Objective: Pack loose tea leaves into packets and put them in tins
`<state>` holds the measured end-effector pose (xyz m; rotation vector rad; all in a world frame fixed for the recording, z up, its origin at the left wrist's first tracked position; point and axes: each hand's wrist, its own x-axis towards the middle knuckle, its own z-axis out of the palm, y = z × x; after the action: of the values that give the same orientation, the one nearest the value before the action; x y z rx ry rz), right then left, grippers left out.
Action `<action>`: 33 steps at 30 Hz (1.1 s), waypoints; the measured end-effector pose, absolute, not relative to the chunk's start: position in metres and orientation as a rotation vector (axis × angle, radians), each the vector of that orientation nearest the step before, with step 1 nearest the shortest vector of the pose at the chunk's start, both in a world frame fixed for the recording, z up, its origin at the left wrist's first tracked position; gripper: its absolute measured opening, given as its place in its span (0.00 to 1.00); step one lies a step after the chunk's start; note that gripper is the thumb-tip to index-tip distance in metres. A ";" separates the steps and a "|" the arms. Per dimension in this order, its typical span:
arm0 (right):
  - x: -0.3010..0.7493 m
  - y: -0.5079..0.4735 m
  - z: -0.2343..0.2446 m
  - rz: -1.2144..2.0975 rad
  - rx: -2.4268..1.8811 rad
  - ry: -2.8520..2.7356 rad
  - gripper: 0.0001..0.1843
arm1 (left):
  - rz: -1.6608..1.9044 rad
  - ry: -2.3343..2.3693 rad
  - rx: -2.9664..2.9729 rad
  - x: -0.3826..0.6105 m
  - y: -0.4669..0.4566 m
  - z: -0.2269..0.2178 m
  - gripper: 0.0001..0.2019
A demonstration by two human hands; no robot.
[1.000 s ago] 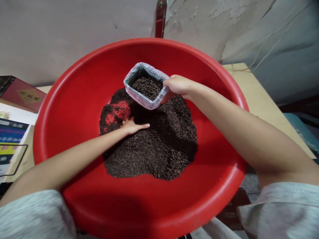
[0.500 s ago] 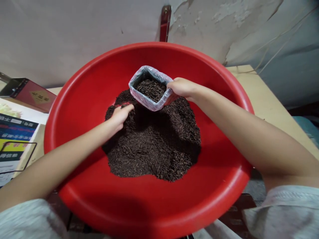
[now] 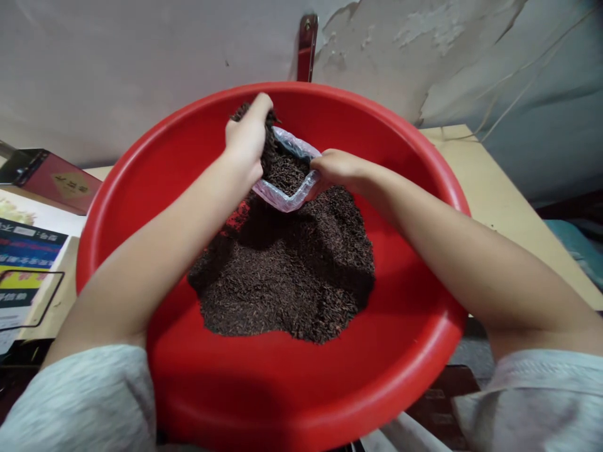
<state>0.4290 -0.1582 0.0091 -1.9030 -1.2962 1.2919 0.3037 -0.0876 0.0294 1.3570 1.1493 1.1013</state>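
My right hand (image 3: 335, 168) grips the right edge of a small plastic-lined container (image 3: 286, 199), partly filled with dark loose tea leaves. It is held tilted above the pile. Over its left side is my left hand (image 3: 249, 135), closed around a clump of loose tea leaves (image 3: 271, 150), some of which hang down into the container. Below lies a wide heap of the same tea leaves (image 3: 277, 282) in a large red basin (image 3: 188, 150). A patch of the basin's floor shows through at the heap's left.
A dark red box (image 3: 59, 179) with a gold label lies left of the basin, near a colourful printed sheet (image 3: 31, 257) and a thin black wire frame (image 3: 59, 282). A pale wooden tabletop (image 3: 499, 182) extends to the right. Behind stands a peeling wall (image 3: 155, 50).
My left hand has risen from the heap's left side to the container's left rim, carrying a clump of tea leaves. My right hand and the container stay nearly in place.
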 end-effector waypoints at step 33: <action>0.428 -0.157 0.008 1.213 -1.948 -1.296 0.13 | 0.301 0.742 2.909 0.262 -0.100 -0.007 0.35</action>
<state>0.4281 -0.1571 0.0076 -1.9481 -1.2958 1.2131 0.2625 -0.1005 -0.0072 2.9089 0.7423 0.3006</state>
